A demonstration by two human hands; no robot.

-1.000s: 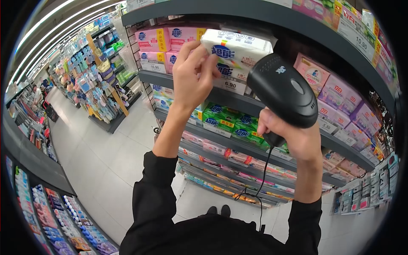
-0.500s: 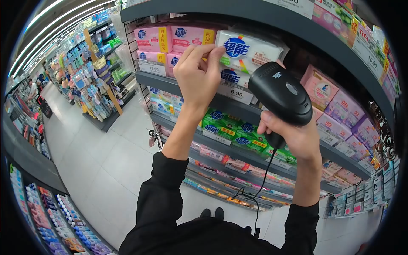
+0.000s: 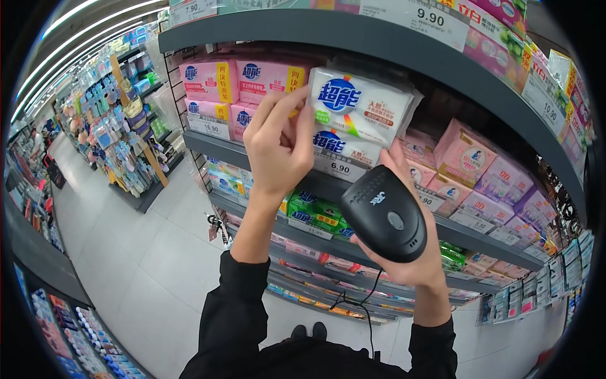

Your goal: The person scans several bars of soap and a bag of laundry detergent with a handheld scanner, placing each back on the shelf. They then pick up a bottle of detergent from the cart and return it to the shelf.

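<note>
A white soap pack [image 3: 369, 104] with a blue logo lies on top of a second white soap pack [image 3: 341, 145] at the shelf's front. My left hand [image 3: 278, 142] is closed, its fingertips pinching the upper pack's left edge. In my right hand [image 3: 413, 252] is a black barcode scanner [image 3: 385, 215], gripped with its rounded back towards me. An extended finger of that hand reaches the packs' lower right corner. The scanner covers most of the right palm, and its handle is hidden. A black cable [image 3: 366, 306] hangs below it.
Pink soap packs [image 3: 208, 81] stand on the left and pink and purple boxes [image 3: 464, 155] on the right. A price label [image 3: 341, 165] reads 6.90. The dark upper shelf edge [image 3: 353, 38] curves overhead. A hanging-goods stand [image 3: 120, 126] is across the aisle.
My right hand has brought the scanner lower and leftward, and one finger now reaches the packs' corner. My left hand stays at the upper pack's left edge. The view has tilted upward.
</note>
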